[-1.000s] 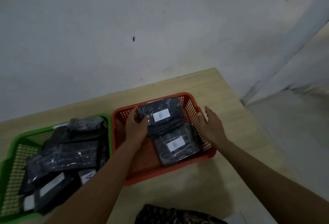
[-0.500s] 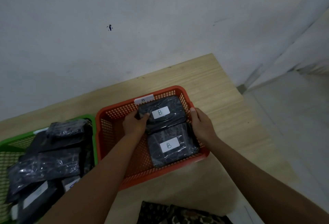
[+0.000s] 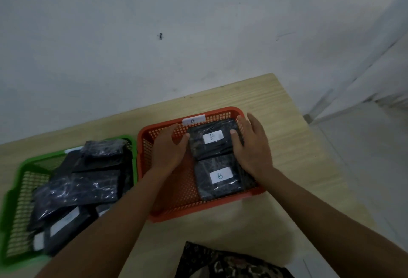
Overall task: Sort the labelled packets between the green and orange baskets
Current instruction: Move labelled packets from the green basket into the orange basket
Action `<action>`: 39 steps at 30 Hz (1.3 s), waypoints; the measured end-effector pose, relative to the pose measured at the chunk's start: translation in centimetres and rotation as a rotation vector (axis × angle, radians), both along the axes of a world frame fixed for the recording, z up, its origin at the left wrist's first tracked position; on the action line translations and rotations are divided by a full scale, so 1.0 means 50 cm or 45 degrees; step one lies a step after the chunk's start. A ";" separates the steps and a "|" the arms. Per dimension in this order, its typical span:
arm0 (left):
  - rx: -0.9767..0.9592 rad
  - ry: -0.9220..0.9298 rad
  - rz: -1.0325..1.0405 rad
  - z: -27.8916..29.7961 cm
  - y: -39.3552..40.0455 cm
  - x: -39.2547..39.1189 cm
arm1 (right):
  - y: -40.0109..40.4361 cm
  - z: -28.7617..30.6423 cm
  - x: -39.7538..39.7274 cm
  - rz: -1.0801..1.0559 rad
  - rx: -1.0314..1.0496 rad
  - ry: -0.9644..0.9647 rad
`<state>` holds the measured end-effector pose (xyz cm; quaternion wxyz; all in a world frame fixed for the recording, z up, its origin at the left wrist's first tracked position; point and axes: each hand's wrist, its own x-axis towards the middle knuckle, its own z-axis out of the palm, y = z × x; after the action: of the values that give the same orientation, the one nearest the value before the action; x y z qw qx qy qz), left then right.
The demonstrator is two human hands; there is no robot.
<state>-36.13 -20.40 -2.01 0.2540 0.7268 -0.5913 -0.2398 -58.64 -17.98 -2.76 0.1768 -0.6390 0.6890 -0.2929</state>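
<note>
Head view: orange basket (image 3: 167, 209) on table (image 3: 287, 145), green basket (image 3: 19, 167) just left of it. Far packet (image 3: 212, 145) with white label in orange basket, near packet (image 3: 218, 178) marked B touching it. Left hand (image 3: 167, 151) touches far packet left edge, right hand (image 3: 251, 147) right edge; both grips relaxed, fingers nearly straight. Dark packets (image 3: 84, 185) piled in green basket.

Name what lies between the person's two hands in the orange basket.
In the head view, the far B-labelled packet lies between the left hand and right hand.
</note>
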 end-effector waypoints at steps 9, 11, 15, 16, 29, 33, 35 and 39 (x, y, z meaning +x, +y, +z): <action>-0.327 -0.299 -0.052 0.087 0.138 0.288 | 0.009 0.061 0.301 0.507 -0.210 -0.045; -0.338 -0.370 -0.009 0.088 0.177 0.354 | 0.027 0.068 0.373 0.618 -0.176 -0.064; -0.280 -0.412 0.041 0.083 0.242 0.451 | 0.068 0.074 0.483 0.876 -0.029 -0.030; -0.257 -0.422 0.028 0.077 0.255 0.470 | 0.078 0.072 0.500 0.931 -0.016 0.000; -0.232 -0.324 -0.208 0.045 0.283 0.572 | 0.099 0.026 0.557 1.119 0.106 0.385; -0.250 -0.100 -0.096 0.068 0.266 0.578 | 0.103 0.074 0.534 0.898 0.208 -0.156; -0.273 0.172 0.000 0.090 0.255 0.569 | 0.095 0.100 0.522 0.635 0.415 -0.625; -0.172 0.497 0.093 0.120 0.235 0.516 | 0.089 0.146 0.495 0.350 0.794 -1.246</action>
<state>-10.31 -8.67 3.97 0.4204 0.6688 -0.5189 -0.3267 -33.89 -13.51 4.56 0.6894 -0.4309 0.4919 -0.3116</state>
